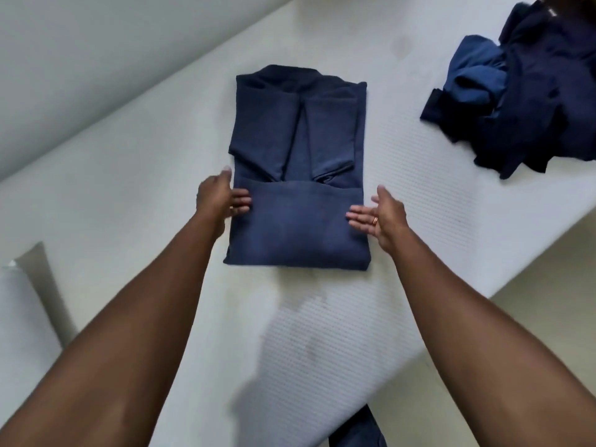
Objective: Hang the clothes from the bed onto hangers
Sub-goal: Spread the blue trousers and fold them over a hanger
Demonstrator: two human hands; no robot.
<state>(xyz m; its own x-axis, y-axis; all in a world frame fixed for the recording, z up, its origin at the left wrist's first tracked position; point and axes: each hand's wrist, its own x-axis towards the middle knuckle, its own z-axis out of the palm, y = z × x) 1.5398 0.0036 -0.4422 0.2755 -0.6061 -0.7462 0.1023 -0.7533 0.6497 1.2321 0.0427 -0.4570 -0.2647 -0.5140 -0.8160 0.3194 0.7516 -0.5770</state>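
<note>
Hands flank folded navy shirt (298, 175) on white mattress (403, 156); no hanger in my view.

The left hand (222, 198) lays bent fingers on the shirt's left edge, thumb spread; the right hand (380, 217) is flat and open, fingertips touching the right edge. The shirt lies squarely between them, the pile of dark clothes (522, 98) well apart. I would open the fold first, then lift by both shoulders so the collar stays free for a hanger.

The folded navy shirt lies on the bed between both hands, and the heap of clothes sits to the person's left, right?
No. The head view shows the heap of clothes to the person's right. The folded navy shirt does lie on the bed between the left hand and right hand.
</note>
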